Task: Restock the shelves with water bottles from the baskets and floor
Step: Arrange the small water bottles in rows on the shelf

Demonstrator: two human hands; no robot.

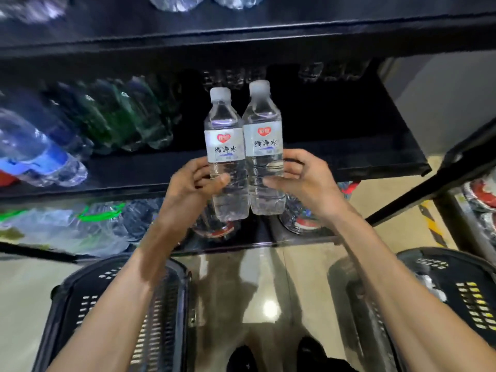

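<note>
Centre frame: the left hand (197, 181) grips one water bottle (225, 154), the right hand (300, 178) grips another bottle (264, 149), both upright and touching before the dark shelf (349, 157).

Left bottle (225, 149) and right bottle (264, 146) are each printed 纯净水.

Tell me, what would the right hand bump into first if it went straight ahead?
Probably nothing soon. The right hand, gripping its water bottle, points at a bare stretch of the middle shelf. Dim shapes at the back may be bottles; depth is unclear.
</note>
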